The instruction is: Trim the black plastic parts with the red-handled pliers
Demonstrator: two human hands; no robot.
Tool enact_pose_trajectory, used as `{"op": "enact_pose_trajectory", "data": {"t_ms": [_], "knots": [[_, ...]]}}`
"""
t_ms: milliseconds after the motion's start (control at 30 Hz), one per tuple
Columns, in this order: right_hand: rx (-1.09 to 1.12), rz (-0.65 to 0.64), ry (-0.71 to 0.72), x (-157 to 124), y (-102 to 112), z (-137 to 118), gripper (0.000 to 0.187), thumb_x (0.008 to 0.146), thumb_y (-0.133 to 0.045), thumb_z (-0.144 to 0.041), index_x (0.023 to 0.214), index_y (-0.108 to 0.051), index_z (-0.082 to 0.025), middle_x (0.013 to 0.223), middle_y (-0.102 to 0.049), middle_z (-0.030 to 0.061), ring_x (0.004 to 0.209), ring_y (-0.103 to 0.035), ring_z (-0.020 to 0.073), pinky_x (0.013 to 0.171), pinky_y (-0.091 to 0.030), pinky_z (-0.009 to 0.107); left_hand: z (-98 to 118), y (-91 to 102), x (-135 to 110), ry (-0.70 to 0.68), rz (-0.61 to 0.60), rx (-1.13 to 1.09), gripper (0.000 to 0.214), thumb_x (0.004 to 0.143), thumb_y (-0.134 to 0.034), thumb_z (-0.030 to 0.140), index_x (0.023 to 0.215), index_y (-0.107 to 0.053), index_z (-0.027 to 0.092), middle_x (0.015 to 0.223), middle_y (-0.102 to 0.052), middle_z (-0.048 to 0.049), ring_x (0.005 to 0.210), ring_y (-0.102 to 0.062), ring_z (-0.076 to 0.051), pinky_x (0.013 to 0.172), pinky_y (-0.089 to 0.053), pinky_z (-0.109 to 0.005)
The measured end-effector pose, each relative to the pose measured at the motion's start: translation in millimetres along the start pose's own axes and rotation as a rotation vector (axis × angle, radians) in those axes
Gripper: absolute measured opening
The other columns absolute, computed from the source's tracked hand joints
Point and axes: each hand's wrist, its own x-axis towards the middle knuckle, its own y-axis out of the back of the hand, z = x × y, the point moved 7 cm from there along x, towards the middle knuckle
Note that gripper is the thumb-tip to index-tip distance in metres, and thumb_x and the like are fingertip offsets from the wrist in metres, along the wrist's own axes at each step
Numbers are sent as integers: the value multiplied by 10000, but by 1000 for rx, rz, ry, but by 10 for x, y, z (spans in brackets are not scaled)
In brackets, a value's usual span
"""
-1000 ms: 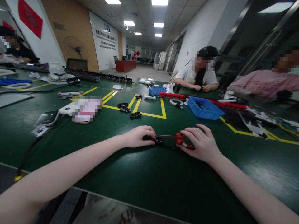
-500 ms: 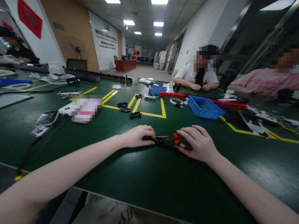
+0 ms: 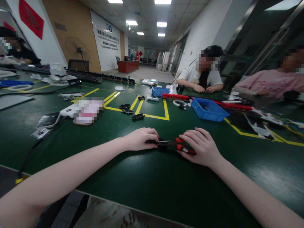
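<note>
1. While pinching the small black part (image 3: 150,142) between thumb and fingers of the left hand (image 3: 140,139), brace it firmly, low over the near middle of the desk (image 3: 133,190).
2. Guide the red-handled pliers (image 3: 180,148) from the right, using the right hand (image 3: 203,147), with fingers curled around slightly parted handles. Metal tips at the part's right end; impossible to tell whether biting.
3. Squeeze gently, probably best in line with the part, to avoid twisting or cracking it.
4. Mind the left fingertips, just beside the metal tips and likely to be nipped after a slip.
5. Leave undisturbed, farther out: similar black pieces (image 3: 138,117) beside yellow tape (image 3: 165,109), phone (image 3: 83,119) on the left, blue bin (image 3: 203,115) on the far right.
</note>
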Motion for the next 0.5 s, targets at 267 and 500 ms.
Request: {"op": "enact_pose_trajectory", "data": {"t_ms": [267,500], "knots": [[14,-2,-24,-3,5,17,399,797,-674,-362,1141,-641,-163,989,-712,113,884,-651,249,816,-469,417,-35,17,-2,27,15,-95,151,886,-662,273,1002,-696,183,1168,-636,-73,1043,-618,-203,890,-484,-326],[69,-13,4,-1,0,6,366,813,-665,-346,1129,-649,-161,972,-711,110,859,-655,232,754,-484,375,-78,14,-4,36,22,-181,149,861,-692,267,980,-727,183,1200,-639,-81,1060,-626,-201,912,-503,-342]]}}
